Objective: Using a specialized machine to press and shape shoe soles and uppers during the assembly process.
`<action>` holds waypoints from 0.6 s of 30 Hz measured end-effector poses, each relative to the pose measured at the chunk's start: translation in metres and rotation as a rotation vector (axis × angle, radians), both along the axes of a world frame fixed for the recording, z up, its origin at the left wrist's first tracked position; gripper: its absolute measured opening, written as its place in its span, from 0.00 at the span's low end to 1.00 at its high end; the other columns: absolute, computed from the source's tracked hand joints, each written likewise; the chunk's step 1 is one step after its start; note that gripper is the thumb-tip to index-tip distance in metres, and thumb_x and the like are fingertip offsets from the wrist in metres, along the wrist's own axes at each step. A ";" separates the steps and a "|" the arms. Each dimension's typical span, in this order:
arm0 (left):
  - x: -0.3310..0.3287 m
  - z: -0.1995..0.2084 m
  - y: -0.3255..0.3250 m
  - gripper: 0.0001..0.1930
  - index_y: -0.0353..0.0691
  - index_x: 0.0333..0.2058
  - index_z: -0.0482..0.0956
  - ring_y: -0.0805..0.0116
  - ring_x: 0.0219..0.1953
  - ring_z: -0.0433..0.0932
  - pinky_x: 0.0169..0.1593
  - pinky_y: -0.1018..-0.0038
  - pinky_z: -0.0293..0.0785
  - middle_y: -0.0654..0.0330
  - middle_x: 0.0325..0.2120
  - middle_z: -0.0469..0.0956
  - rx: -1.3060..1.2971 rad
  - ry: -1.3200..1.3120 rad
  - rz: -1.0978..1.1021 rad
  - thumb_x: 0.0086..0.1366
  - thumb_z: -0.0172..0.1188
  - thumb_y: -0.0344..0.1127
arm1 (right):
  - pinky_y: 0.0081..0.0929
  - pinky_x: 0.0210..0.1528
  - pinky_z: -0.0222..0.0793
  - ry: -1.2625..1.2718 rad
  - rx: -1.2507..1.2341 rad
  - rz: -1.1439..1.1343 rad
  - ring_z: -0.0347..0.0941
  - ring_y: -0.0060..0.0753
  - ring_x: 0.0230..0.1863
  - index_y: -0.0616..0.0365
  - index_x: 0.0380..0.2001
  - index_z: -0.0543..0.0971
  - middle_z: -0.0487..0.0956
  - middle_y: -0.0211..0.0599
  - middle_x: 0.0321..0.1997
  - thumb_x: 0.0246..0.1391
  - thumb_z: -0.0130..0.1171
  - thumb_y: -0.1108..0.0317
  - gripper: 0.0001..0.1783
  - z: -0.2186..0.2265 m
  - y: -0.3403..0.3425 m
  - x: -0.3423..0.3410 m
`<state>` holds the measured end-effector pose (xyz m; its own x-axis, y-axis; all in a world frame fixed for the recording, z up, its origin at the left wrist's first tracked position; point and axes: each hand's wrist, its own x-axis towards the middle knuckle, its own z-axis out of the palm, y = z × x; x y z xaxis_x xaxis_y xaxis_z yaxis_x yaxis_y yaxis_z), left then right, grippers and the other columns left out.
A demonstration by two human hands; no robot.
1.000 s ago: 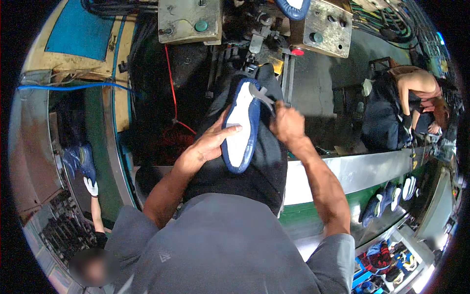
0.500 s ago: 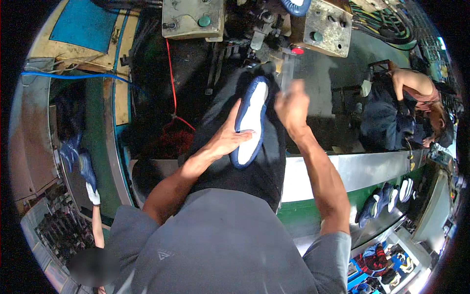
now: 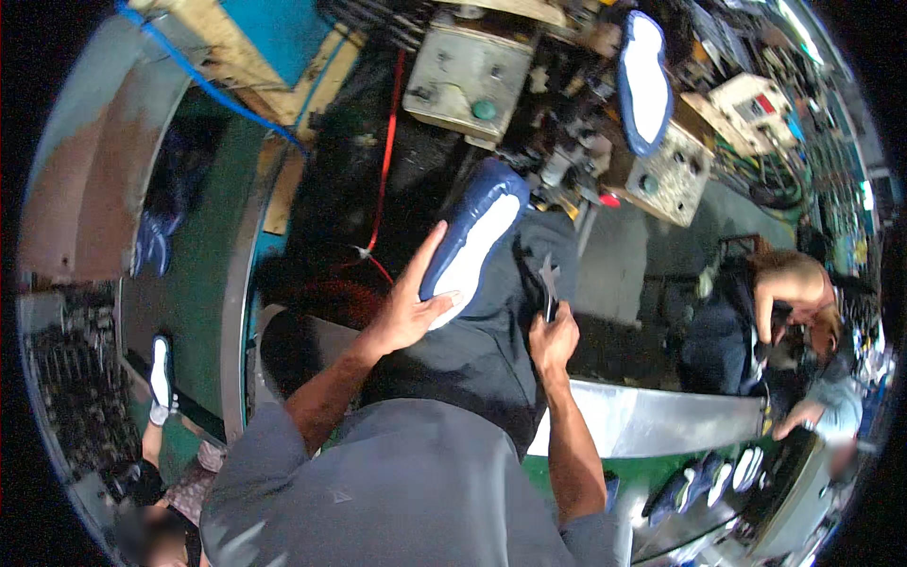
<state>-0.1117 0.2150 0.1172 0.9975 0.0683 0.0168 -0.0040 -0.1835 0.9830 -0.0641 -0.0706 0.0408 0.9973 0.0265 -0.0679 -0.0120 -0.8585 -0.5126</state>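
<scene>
My left hand (image 3: 408, 317) is closed on a navy-blue shoe (image 3: 453, 248). It holds the shoe over my lap, white underside up, with the thumb on the sole near the close end and the fingers along the left side. To its right, my right hand (image 3: 555, 340) is closed around a grey metal hand tool (image 3: 550, 279) with a forked head pointing away from me. I cannot tell whether the tool is a wrench or pincers. Its head is apart from the shoe, over the dark trousers (image 3: 510, 312).
Ahead stands a machine (image 3: 572, 156) between a left control box (image 3: 468, 76) and a right one (image 3: 666, 175). Another shoe (image 3: 645, 85) sits sole-up there. A red hose (image 3: 387, 151) hangs ahead-left. Co-workers are at the right and lower left, where a gloved hand (image 3: 161, 413) holds a shoe.
My right hand, blurred and higher before, is lower and nearer me; its tool now shows plainly. The held shoe leans more to the right. The whole view has shifted and tilted.
</scene>
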 end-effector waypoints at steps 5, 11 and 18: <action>-0.036 -0.058 0.122 0.51 0.39 0.80 0.49 0.55 0.79 0.56 0.78 0.62 0.54 0.48 0.78 0.57 0.082 0.188 0.317 0.65 0.71 0.32 | 0.55 0.44 0.78 -0.016 -0.097 0.149 0.82 0.66 0.41 0.61 0.45 0.78 0.84 0.56 0.40 0.50 0.70 0.70 0.19 0.003 -0.001 0.003; -0.190 -0.095 0.330 0.48 0.45 0.79 0.52 0.45 0.74 0.66 0.72 0.55 0.68 0.48 0.74 0.66 0.750 0.230 0.812 0.65 0.70 0.32 | 0.60 0.44 0.78 -0.011 -0.054 0.209 0.83 0.68 0.40 0.59 0.45 0.77 0.85 0.57 0.40 0.53 0.70 0.65 0.18 0.000 -0.001 0.006; -0.293 -0.092 0.447 0.37 0.53 0.72 0.68 0.39 0.62 0.78 0.60 0.47 0.77 0.42 0.59 0.80 1.285 0.578 0.505 0.64 0.66 0.48 | 0.57 0.44 0.80 0.038 -0.111 0.198 0.84 0.63 0.42 0.59 0.46 0.76 0.84 0.53 0.45 0.53 0.71 0.64 0.20 0.004 0.002 0.006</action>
